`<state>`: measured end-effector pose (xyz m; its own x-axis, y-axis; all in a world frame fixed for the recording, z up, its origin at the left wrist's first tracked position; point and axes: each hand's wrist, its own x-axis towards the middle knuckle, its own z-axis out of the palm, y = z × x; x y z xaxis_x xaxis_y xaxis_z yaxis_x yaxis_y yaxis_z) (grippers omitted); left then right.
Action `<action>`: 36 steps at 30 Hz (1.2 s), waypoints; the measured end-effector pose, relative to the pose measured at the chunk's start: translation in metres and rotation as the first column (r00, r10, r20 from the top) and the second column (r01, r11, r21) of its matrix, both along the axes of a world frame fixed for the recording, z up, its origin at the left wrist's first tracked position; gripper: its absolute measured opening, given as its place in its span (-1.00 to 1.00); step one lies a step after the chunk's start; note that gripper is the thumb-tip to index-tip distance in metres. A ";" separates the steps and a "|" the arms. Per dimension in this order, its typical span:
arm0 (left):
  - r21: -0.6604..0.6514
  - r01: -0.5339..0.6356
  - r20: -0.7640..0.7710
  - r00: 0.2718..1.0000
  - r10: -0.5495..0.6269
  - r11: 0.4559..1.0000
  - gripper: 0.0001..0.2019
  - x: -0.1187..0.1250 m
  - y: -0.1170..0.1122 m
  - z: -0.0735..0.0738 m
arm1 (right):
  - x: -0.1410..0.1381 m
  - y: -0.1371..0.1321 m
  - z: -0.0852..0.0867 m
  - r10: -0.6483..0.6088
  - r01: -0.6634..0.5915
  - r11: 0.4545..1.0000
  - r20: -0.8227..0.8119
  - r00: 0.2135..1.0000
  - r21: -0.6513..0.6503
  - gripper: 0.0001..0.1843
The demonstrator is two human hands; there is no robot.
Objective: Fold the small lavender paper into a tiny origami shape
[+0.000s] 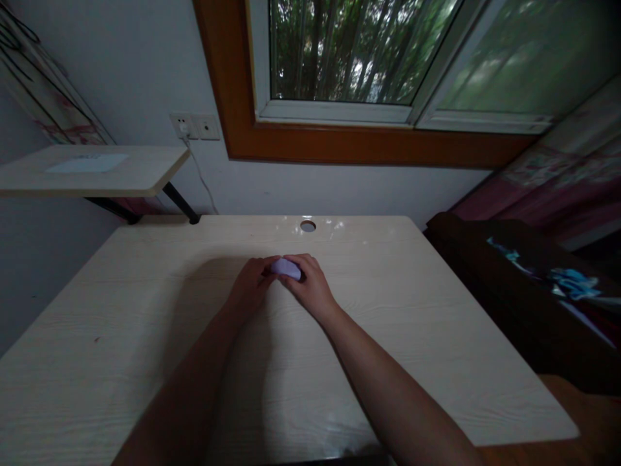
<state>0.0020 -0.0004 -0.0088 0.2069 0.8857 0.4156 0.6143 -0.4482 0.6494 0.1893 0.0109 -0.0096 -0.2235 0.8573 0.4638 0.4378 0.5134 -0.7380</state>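
A small pale purple object (286,268) with flat faces, perhaps folded paper, is held between my two hands over the far middle of the desk. My left hand (252,279) pinches its left end with thumb and fingers. On the other end, my right hand (310,278) grips it, the fingers along the top and the thumb at the near side. Both forearms stretch forward across the pale wood-grain desk (402,336). My fingers cover the object's ends, so its full shape is hidden.
A round cable hole (308,226) lies just beyond my hands. At the left back a raised shelf (145,171) on black legs bears a paper sheet (87,163). A white cable (201,171) hangs from the wall socket (194,126). Dark furniture with cloth (575,283) stands right.
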 end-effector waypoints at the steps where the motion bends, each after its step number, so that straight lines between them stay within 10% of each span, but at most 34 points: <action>1: 0.012 0.004 -0.007 1.000 -0.004 1.000 -0.66 0.000 0.000 0.001 | 0.000 0.000 0.000 0.001 -0.001 1.000 -0.001 1.000 -0.005 -0.56; 28: 0.035 -0.073 0.137 0.988 0.067 0.997 -0.70 0.001 0.000 0.004 | 0.001 -0.004 -0.001 -0.009 -0.042 0.962 -0.184 0.983 -0.271 -0.71; 36: -0.208 0.022 0.297 0.954 0.042 0.978 -0.66 0.000 -0.001 0.003 | 0.000 -0.004 -0.004 0.025 -0.144 0.922 -0.316 0.948 -0.358 -0.67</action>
<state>0.0025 -0.0016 -0.0055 0.0925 0.9600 0.2641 0.3817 -0.2792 0.8811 0.1889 0.0074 -0.0132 -0.2045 0.9639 0.1708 0.1324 0.2001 -0.9708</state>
